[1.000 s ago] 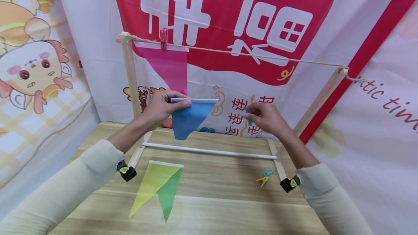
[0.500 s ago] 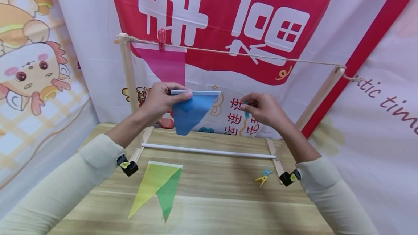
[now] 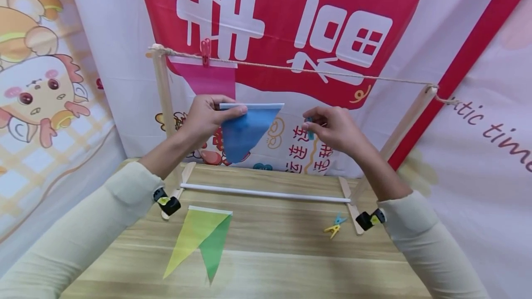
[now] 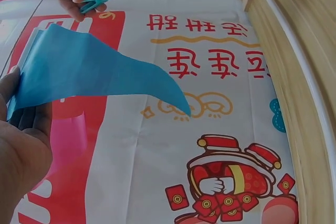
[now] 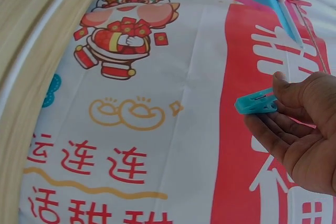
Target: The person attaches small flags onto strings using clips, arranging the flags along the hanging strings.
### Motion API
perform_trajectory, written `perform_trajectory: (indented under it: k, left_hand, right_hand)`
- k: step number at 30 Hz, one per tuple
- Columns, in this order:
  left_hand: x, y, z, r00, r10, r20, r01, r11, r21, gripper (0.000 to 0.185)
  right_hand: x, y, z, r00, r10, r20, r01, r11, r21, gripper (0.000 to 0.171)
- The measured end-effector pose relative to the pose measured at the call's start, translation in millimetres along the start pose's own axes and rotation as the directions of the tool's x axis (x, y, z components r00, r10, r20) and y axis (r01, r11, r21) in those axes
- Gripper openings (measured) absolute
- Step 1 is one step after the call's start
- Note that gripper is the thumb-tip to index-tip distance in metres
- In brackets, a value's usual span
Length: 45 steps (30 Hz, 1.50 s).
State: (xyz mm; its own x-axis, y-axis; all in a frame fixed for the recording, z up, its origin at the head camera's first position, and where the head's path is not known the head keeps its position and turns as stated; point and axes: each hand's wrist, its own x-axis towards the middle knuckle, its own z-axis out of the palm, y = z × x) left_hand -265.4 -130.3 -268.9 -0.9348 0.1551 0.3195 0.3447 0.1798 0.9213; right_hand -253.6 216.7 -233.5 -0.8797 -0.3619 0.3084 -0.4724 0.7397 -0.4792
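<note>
My left hand (image 3: 208,116) pinches a blue triangular pennant (image 3: 249,130) by the left end of its white top band, thumb in front. The pennant hangs in the air below the string (image 3: 332,73), its tip curling in the left wrist view. To its right, my right hand (image 3: 336,128) holds a teal clothespin (image 5: 257,102) between thumb and fingers. Behind and above the left hand, a pink pennant (image 3: 212,77) hangs from the string under a red clothespin (image 3: 205,52); the blue pennant and left hand hide its lower part.
Two wooden posts (image 3: 409,123) carry the string, joined low down by a white rod (image 3: 266,193). A yellow pennant (image 3: 195,232) partly covers a green pennant (image 3: 216,248) on the wooden table (image 3: 291,262). Blue (image 3: 340,218) and yellow (image 3: 332,230) clothespins lie near the right post's foot.
Both hands have risen toward the string, the left with the blue pennant and the right with the teal clothespin. The right hand has also shifted slightly left.
</note>
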Motion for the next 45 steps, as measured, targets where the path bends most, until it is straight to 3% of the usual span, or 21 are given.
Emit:
perform_trajectory:
  k: [18,29,39,45]
  left_hand:
    - [18.4,9.2,7.0,0.997,-0.038,-0.07,0.036,0.999,-0.024,0.056]
    - [23.1,14.4,7.8,0.997,-0.023,-0.074,0.014,0.993,-0.12,0.044]
    - [25.1,18.5,9.1,0.992,-0.037,-0.123,0.027,0.996,-0.084,0.048]
    - [26.6,19.4,9.8,0.992,-0.033,-0.126,0.02,0.994,-0.107,0.051]
  right_hand:
    - [9,-26,-22,0.994,-0.06,-0.086,0.059,0.998,-0.01,0.042]
    - [14,-40,-31,0.987,-0.102,-0.122,0.101,0.995,-0.019,0.042]
    - [23,-56,-36,0.979,-0.155,-0.132,0.152,0.988,-0.036,0.043]
    - [28,-67,-40,0.975,-0.168,-0.146,0.163,0.986,-0.046,0.045]
